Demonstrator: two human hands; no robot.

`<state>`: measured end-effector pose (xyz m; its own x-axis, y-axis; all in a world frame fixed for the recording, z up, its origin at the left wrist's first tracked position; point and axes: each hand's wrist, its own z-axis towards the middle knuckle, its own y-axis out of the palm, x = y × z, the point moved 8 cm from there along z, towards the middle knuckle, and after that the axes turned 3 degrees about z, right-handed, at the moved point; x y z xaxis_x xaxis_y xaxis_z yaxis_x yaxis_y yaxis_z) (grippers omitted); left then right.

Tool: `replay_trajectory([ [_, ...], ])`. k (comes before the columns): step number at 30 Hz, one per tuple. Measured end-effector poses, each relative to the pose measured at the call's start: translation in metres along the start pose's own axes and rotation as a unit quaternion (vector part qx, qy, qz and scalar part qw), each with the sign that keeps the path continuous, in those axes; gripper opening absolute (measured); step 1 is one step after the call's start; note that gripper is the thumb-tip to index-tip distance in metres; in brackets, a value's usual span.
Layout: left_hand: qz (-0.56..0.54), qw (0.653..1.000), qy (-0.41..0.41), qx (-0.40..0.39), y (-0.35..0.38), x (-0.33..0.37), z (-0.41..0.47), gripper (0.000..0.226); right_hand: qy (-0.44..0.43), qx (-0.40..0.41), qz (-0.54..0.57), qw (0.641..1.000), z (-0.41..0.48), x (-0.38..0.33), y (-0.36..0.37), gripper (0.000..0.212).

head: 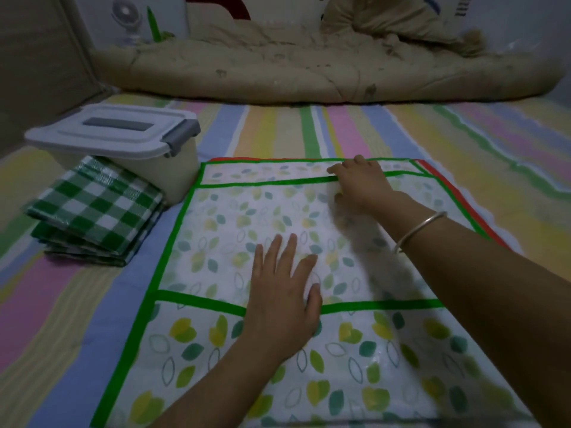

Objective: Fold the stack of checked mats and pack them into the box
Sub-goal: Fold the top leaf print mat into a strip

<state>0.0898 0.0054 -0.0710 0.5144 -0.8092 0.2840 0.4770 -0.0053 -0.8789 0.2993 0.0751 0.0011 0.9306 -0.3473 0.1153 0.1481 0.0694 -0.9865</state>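
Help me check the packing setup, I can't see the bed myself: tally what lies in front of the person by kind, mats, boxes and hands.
Leaf-print mat, spread out, green edged: 1
Pile of green checked mats, folded: 1 (number of mats in it unclear)
Lidded box: 1
Hands on the leaf mat: 2, left hand and right hand
Total: 5

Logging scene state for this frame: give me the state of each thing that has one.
box: lid on, side latch down.
green checked mats: folded, stacked, outside the box, against its front.
leaf-print mat: far edge folded over towards the person.
red-edged mat: lying under the leaf-print mat.
left hand: open, flat on the leaf-print mat.
right hand: on the folded edge; grip unclear.
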Motion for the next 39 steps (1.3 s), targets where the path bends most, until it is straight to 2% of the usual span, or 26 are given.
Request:
replay_trajectory([
  [3, 0.018, 0.999, -0.014, -0.024, 0.005, -0.003, -0.001, 0.055, -0.017, 0.101, 0.012, 0.995, -0.012, -0.002, -0.031, 0.035],
  [8, 0.044, 0.997, -0.03, -0.053, 0.004, -0.005, 0.0, 0.054, -0.067, 0.217, 0.029, 0.974, -0.054, -0.009, -0.079, 0.019],
  [11, 0.004, 0.996, -0.05, -0.068, -0.004, -0.005, 0.003, 0.057, -0.097, 0.252, 0.031, 0.963, -0.085, -0.017, -0.094, 0.014],
  [13, -0.064, 0.991, -0.085, -0.08, 0.0, -0.015, 0.01, 0.054, -0.107, 0.26, 0.044, 0.959, -0.105, -0.021, -0.098, 0.012],
  [14, -0.138, 0.977, -0.135, -0.093, 0.001, -0.024, 0.013, 0.049, -0.11, 0.263, 0.05, 0.957, -0.114, -0.023, -0.099, 0.012],
  [15, -0.241, 0.946, -0.197, -0.093, -0.004, -0.032, 0.014, 0.042, -0.115, 0.264, 0.055, 0.956, -0.122, -0.026, -0.099, 0.013],
  [16, -0.34, 0.904, -0.249, -0.072, -0.011, -0.038, 0.014, 0.034, -0.119, 0.266, 0.057, 0.955, -0.131, -0.028, -0.098, 0.014],
  [17, -0.391, 0.876, -0.28, -0.037, -0.023, -0.041, 0.013, 0.024, -0.121, 0.267, 0.059, 0.954, -0.138, -0.03, -0.097, 0.015],
  [18, -0.375, 0.885, -0.277, 0.002, -0.038, -0.042, 0.012, 0.012, -0.122, 0.27, 0.06, 0.953, -0.145, -0.031, -0.096, 0.015],
  [19, -0.304, 0.919, -0.245, 0.053, -0.06, -0.041, 0.012, 0.008, -0.124, 0.274, 0.058, 0.952, -0.15, -0.033, -0.094, 0.016],
  [21, -0.137, 0.965, -0.1, 0.199, -0.108, -0.021, 0.007, 0.008, -0.131, 0.279, 0.054, 0.95, -0.161, -0.035, -0.088, 0.018],
  [23, -0.001, 0.959, 0.053, 0.279, -0.129, 0.013, -0.005, 0.015, -0.133, 0.281, 0.048, 0.949, -0.17, -0.035, -0.079, 0.02],
  [25, 0.107, 0.95, 0.122, 0.266, -0.124, 0.032, -0.004, 0.036, -0.127, 0.283, 0.052, 0.949, -0.174, -0.032, -0.07, 0.024],
  [28, 0.2, 0.962, 0.103, 0.154, -0.092, 0.025, 0.021, 0.061, -0.129, 0.299, 0.075, 0.942, -0.184, -0.031, -0.068, 0.028],
  [31, 0.204, 0.972, 0.069, 0.09, -0.079, 0.014, 0.037, 0.044, -0.152, 0.361, 0.158, 0.906, -0.21, -0.03, -0.089, 0.019],
  [33, 0.211, 0.973, 0.052, 0.078, -0.085, 0.015, 0.045, 0.035, -0.139, 0.432, 0.188, 0.871, -0.231, -0.021, -0.103, 0.015],
  [34, 0.218, 0.971, 0.047, 0.081, -0.089, 0.015, 0.047, 0.034, -0.133, 0.444, 0.195, 0.864, -0.236, -0.016, -0.102, 0.015],
  [36, 0.229, 0.969, 0.043, 0.087, -0.091, 0.015, 0.053, 0.035, -0.104, 0.391, 0.232, 0.884, -0.227, 0.001, -0.083, 0.014],
  [38, 0.243, 0.965, 0.04, 0.086, -0.089, 0.012, 0.057, 0.038, -0.008, 0.278, 0.294, 0.915, -0.206, 0.025, -0.044, 0.021],
  [39, 0.248, 0.964, 0.039, 0.083, -0.088, 0.012, 0.058, 0.039, 0.048, 0.227, 0.329, 0.916, -0.198, 0.039, -0.025, 0.029],
])
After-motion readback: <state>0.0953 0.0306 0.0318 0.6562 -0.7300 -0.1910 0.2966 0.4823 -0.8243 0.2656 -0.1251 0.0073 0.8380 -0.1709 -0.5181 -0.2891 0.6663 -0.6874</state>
